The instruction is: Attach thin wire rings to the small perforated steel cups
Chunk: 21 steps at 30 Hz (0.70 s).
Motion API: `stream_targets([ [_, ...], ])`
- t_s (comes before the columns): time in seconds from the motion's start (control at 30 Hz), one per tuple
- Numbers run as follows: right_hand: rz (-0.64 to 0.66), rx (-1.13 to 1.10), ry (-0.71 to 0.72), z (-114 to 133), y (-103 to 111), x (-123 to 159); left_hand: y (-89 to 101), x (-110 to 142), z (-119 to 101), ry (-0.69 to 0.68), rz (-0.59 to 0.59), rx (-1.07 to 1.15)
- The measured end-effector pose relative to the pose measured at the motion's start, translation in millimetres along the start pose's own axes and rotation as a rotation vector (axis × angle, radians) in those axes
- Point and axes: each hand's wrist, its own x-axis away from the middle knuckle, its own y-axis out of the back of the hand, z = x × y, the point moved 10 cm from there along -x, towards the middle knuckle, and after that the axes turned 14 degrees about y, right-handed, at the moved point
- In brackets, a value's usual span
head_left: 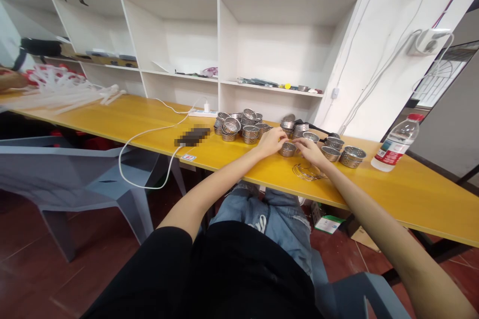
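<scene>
A small perforated metal strainer cup point(288, 149) stands upright on the yellow table between my two hands. My left hand point(272, 141) has its fingers closed at the cup's left rim. On the opposite side, the bent fingers of my right hand point(310, 151) come together just above the rim; a thin piece seems to lie between them, too small to make out. Several loose wire rings point(307, 173) lie in front of my right hand. Behind and left of my hands are stacked strainer cups point(231, 127); more strainer cups point(352, 155) stand to the right.
A water bottle point(396, 143) stands at the right. On the left lie a blurred-out dark device point(192, 136) with a white cable point(129, 138) and a heap of white plastic pieces point(75, 87). White shelves point(277, 50) rise behind the table; a grey chair point(101, 184) is at the left.
</scene>
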Motion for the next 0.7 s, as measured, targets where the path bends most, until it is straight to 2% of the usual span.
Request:
stream_targets([
  [0.27,-0.008,-0.029,0.002,11.5,-0.3,1.7,-5.2,-1.5,2.2,0.005,0.01,-0.025],
  [0.4,-0.002,0.002,-0.035,8.7,-0.8,2.8,-5.7,-1.8,2.6,-0.002,0.008,-0.017],
  [0.53,0.006,0.032,0.009,8.7,-1.6,0.7,-5.2,-1.7,2.1,-0.012,0.002,-0.012],
  [0.7,0.015,0.055,-0.003,5.6,-2.6,0.9,-5.6,-1.5,2.6,0.0,0.012,-0.006],
])
